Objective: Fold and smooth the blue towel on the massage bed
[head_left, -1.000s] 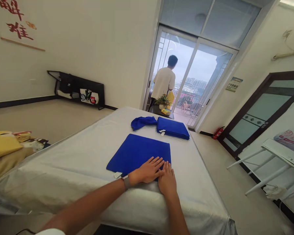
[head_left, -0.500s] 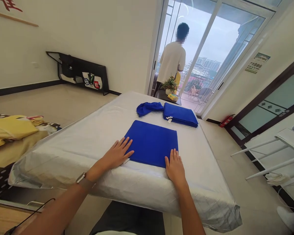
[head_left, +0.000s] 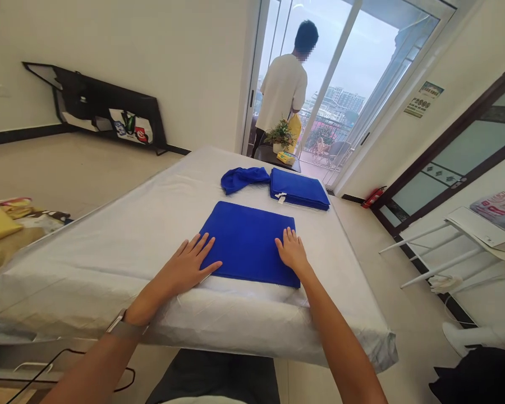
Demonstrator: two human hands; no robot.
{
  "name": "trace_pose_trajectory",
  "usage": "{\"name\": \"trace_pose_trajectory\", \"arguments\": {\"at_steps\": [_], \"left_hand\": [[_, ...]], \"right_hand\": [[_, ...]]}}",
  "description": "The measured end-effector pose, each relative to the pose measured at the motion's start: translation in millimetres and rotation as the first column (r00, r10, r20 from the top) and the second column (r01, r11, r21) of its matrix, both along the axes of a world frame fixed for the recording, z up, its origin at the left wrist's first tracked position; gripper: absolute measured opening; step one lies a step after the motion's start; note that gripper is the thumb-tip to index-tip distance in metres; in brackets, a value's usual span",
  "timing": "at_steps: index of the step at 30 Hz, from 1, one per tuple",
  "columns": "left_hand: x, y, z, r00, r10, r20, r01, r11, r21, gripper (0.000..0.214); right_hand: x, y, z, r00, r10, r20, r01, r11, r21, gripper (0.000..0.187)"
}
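Note:
A folded blue cloth [head_left: 248, 241] lies flat on the pale, plastic-covered mattress [head_left: 160, 219] in front of me. My left hand [head_left: 189, 262] rests on its left edge, fingers spread and thumb over the near corner. On the right side, my right hand [head_left: 292, 251] lies flat on the cloth with its fingers stretched out. Farther back sits a neat stack of folded blue cloths [head_left: 298, 188] with a white tag at its near edge. A crumpled blue cloth [head_left: 243, 179] lies just left of that stack.
Beyond the mattress stand a small dark table [head_left: 273, 158] with a potted plant [head_left: 279, 134] and a person [head_left: 284, 90] by the glass door. A fire extinguisher [head_left: 373, 196] and a white stool [head_left: 467, 241] are on the right. Yellow bedding [head_left: 0, 221] lies at left.
My right hand has moved from the near right corner up along the cloth's right side. My left hand stays at the left edge. The camera view has shifted to the right.

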State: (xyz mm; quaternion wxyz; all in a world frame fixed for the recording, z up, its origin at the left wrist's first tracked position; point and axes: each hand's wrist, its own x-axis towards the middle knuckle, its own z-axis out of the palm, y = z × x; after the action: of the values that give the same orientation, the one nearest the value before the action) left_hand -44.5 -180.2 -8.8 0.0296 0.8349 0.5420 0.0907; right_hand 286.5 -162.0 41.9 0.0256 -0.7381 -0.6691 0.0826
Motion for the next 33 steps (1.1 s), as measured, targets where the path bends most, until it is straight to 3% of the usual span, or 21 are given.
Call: {"name": "trace_pose_trajectory", "arguments": {"at_steps": [5, 8, 11, 15, 18, 20, 24, 27, 30, 33], "left_hand": [[-8, 3, -1.9, 0.999, -0.018, -0.034, 0.017, 1.0, -0.015, 0.085], [9, 9, 3.9, 0.999, -0.028, -0.043, 0.029, 0.999, 0.021, 0.086], [60, 20, 16.1, 0.986, -0.166, 0.012, 0.166, 0.985, 0.039, 0.084], [155, 42, 28.9, 0.898, -0.435, 0.074, 0.439, 0.897, -0.057, 0.078], [199, 55, 28.8, 0.877, -0.466, 0.117, 0.475, 0.877, -0.066, 0.079], [205, 57, 24.8, 0.889, -0.435, 0.142, 0.447, 0.893, -0.058, 0.082], [166, 55, 15.8, 0.922, -0.371, 0.112, 0.378, 0.925, -0.041, 0.084], [110, 57, 12.5, 0.955, -0.291, 0.057, 0.293, 0.955, -0.043, 0.08], [51, 60, 10.4, 0.991, -0.134, -0.01, 0.134, 0.99, -0.033, 0.077], [12, 60, 9.0, 0.999, -0.006, -0.044, 0.004, 0.999, -0.034, 0.079]], "right_hand": [[4, 2, -22.8, 0.998, -0.023, -0.06, 0.026, 0.999, 0.046, 0.07], [5, 1, -25.6, 0.997, -0.02, -0.077, 0.024, 0.998, 0.062, 0.069], [5, 2, -25.2, 0.996, -0.024, -0.082, 0.03, 0.998, 0.064, 0.069], [6, 1, -25.1, 0.999, -0.019, -0.049, 0.023, 0.997, 0.076, 0.065], [7, 0, -24.8, 0.999, -0.019, -0.032, 0.021, 0.998, 0.067, 0.062], [7, -1, -24.4, 0.999, -0.024, -0.033, 0.026, 0.997, 0.071, 0.062], [5, 0, -24.2, 0.999, -0.027, -0.046, 0.031, 0.996, 0.086, 0.064], [4, 1, -24.6, 0.998, -0.038, -0.057, 0.043, 0.995, 0.086, 0.065], [4, 3, -25.2, 0.998, -0.041, -0.054, 0.044, 0.997, 0.069, 0.066], [3, 2, -25.8, 0.999, -0.046, -0.022, 0.047, 0.998, 0.046, 0.067]]}}
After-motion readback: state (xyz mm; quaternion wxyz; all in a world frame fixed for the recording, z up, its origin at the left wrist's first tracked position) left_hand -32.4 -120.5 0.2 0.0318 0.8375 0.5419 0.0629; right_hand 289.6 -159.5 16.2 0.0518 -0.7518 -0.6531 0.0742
